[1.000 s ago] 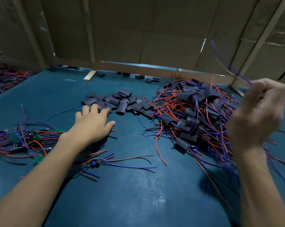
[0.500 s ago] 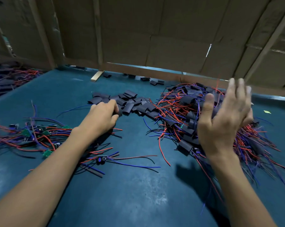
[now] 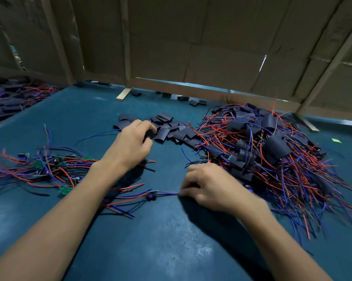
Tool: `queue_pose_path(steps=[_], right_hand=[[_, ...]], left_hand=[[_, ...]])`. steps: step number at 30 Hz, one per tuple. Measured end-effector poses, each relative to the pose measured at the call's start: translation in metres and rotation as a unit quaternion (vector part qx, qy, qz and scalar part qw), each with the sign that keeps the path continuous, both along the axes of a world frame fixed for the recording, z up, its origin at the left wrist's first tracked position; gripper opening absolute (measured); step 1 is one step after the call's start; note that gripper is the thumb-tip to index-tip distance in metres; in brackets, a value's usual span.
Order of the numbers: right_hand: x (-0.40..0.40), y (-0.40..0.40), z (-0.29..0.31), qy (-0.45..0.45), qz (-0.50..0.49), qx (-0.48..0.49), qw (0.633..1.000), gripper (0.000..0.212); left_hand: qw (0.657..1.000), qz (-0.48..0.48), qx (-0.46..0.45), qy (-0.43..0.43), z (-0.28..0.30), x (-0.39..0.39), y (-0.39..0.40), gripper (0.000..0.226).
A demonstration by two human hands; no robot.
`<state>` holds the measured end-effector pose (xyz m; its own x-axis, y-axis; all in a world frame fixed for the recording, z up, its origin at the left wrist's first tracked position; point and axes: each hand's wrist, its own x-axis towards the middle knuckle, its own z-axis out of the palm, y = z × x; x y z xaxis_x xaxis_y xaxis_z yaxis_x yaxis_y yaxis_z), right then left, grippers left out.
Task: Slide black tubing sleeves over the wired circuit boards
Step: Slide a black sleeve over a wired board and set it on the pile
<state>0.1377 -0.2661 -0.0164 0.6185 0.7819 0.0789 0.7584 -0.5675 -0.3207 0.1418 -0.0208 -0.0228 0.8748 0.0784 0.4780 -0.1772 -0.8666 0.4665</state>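
Note:
A heap of flat black tubing sleeves (image 3: 172, 130) lies in the middle of the blue table. My left hand (image 3: 130, 145) is at the heap's left edge, fingers curled round one black sleeve (image 3: 149, 133). My right hand (image 3: 209, 185) is low on the table and pinches the red and blue wires (image 3: 167, 193) of a small circuit board (image 3: 151, 196) lying near the centre. Bare green boards with wires (image 3: 49, 167) sprawl at the left. A big pile of sleeved boards (image 3: 272, 151) with red and blue wires fills the right.
A cardboard and wood partition (image 3: 191, 57) closes off the back of the blue table (image 3: 171, 250). A few stray sleeves (image 3: 195, 102) lie near it. Another pile of wired parts (image 3: 13, 98) sits at the far left. A small yellow-green scrap (image 3: 336, 140) lies at the right.
My right hand came down from above the right pile, where it was open, to the table and took hold of a board's wires. My left hand closed on a sleeve.

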Motion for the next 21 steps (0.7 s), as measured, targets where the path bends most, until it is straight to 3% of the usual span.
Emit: queue_pose_path(steps=[3,4,6,8,10,12,17,21], right_hand=[[0.012,-0.025,0.007,-0.068,-0.088,-0.105,0.988,0.010],[0.014,-0.030,0.008,-0.085,-0.117,-0.096,0.985,0.012],[0.013,-0.031,0.010,-0.116,-0.144,0.016,0.983,0.032],[0.007,-0.022,0.008,-0.105,-0.088,0.120,0.983,0.048],[0.002,-0.009,-0.002,-0.070,-0.024,0.086,0.994,0.049],[-0.001,0.002,-0.012,-0.047,0.004,0.039,0.998,0.033],[0.000,-0.001,-0.005,-0.054,0.031,0.133,0.989,0.007],[-0.008,-0.008,0.007,0.028,0.028,0.112,0.993,0.034]], left_hand=[[1.000,-0.006,-0.026,-0.008,0.000,0.001,0.000,0.023],[0.999,-0.008,-0.034,-0.012,0.000,0.000,-0.001,0.020],[0.999,-0.017,-0.046,-0.019,0.000,-0.001,-0.003,0.019],[0.998,-0.029,-0.051,-0.014,0.000,-0.002,-0.005,0.024],[0.997,-0.048,-0.052,0.011,-0.001,-0.001,-0.007,0.022],[0.995,-0.077,-0.043,0.052,-0.003,-0.001,-0.008,0.018],[0.978,-0.132,0.049,0.155,-0.005,0.001,-0.012,0.021],[0.957,-0.142,0.144,0.206,0.001,0.001,-0.014,0.037]])
